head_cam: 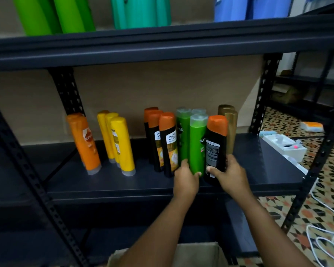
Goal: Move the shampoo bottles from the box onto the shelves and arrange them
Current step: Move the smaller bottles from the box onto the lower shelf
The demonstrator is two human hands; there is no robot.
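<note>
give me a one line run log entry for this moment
stage: arranging on middle shelf | left hand: on green bottle | right hand: gripping black bottle, orange cap | box: below

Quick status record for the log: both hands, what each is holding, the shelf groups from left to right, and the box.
left hand: gripping the green bottle near its base
right hand: gripping the black bottle, back label facing the camera, orange cap up
middle shelf: groups left to right are orange bottles, yellow bottles, black bottles with orange caps, green, brown bottles
box: at bottom edge, contents hidden
</note>
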